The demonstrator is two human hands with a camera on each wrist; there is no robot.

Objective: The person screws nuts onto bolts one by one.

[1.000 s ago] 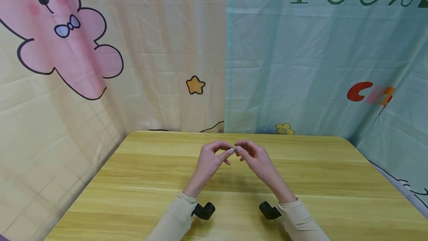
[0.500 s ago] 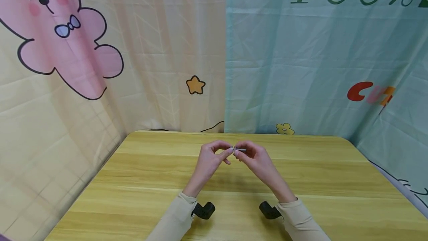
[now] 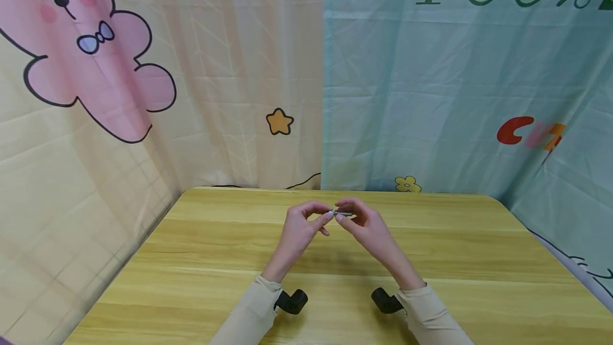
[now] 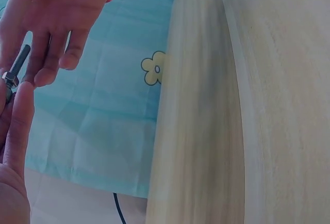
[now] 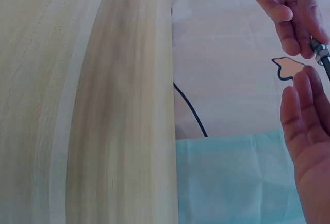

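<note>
Above the far part of the table, my left hand point(image 3: 303, 223) pinches one end of a small metal bolt point(image 3: 345, 213) between thumb and index finger. The threaded shank points right, toward my right hand point(image 3: 367, 227). A hex nut point(image 4: 10, 78) sits on the bolt near the left fingertips, as the left wrist view shows; the nut point(image 5: 320, 50) also shows in the right wrist view. The right thumb and index finger are spread on either side of the bolt, thumb tip close to the nut. The bolt's gripped end is hidden by the left fingers.
The wood-grain table point(image 3: 230, 302) spreads beneath both hands. Patterned curtains point(image 3: 249, 68) hang along its back and sides. Black wrist mounts point(image 3: 293, 302) stick out at both cuffs. A dark cable point(image 5: 191, 109) hangs beyond the table edge.
The right thumb and index finger were close together at the nut a second ago; now they are spread apart, showing the bolt's shank. The left hand has stayed nearly in place.
</note>
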